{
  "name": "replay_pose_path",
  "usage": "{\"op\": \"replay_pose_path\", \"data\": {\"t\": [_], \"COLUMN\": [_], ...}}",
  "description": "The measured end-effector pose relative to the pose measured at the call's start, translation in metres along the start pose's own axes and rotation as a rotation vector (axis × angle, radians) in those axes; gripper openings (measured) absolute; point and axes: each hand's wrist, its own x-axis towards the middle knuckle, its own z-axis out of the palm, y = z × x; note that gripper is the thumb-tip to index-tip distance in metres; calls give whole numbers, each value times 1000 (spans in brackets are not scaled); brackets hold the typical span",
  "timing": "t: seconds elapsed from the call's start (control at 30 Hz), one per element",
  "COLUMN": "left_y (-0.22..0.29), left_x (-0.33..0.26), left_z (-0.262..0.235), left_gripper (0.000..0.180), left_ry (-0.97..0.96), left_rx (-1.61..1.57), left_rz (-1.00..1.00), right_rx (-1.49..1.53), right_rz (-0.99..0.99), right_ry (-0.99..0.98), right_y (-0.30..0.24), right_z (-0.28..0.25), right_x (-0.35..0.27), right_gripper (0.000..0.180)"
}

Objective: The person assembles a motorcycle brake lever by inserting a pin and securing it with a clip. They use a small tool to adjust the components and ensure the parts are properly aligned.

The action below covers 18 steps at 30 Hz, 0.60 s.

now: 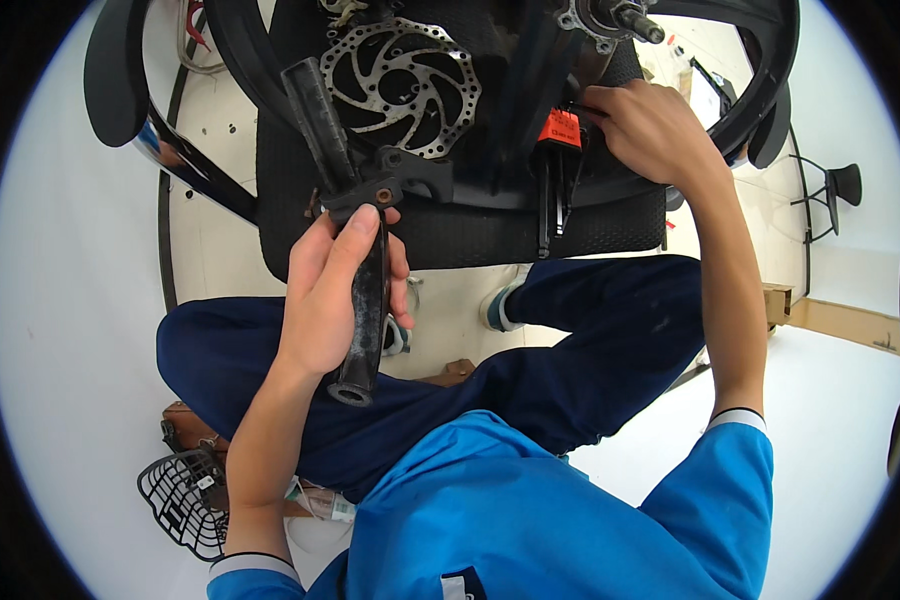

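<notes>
My left hand (pixel 320 300) is wrapped round the black rubber grip (pixel 368 330) of a short bicycle handlebar piece, thumb on top near the clamp. A bare dark tube (pixel 317 115) extends upward from it, and a black brake lever (pixel 425 172) juts to the right. My right hand (pixel 660 130) is closed at the upper end of a hex key set with a red holder (pixel 561 130); its fingertips pinch a thin black piece there, partly hidden. Long black keys (pixel 545 210) point down from the holder. A silver brake disc (pixel 470 88) lies beyond my left hand.
A black textured chair seat (pixel 450 240) bears the parts, with chrome-and-black armrests (pixel 115 75) at the sides. A black spoked wheel (pixel 770 60) with a silver axle (pixel 642 25) rests across it. On the floor are a black wire basket (pixel 185 505) and a cardboard box (pixel 778 303).
</notes>
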Motion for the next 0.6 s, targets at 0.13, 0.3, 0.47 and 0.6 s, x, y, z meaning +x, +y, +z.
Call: {"op": "replay_pose_path", "data": {"t": [0.13,0.3,0.47,0.6], "left_y": [-1,-2,-3,-3], "left_x": [0,1,2,3], "left_z": [1,3,2,2], "left_gripper": [41,40,39,39], "left_ry": [-2,-7,11,7], "left_rx": [-5,-7,-5,-11], "left_rz": [-15,-22,-34,-34], "right_rx": [76,301,416,632], "right_rz": [25,-8,-113,25], "right_ry": [24,-64,46,-44], "right_y": [4,1,13,20], "right_z": [-2,-1,1,-21], "right_x": [-4,2,-6,-23], "right_gripper": [31,28,17,21]}}
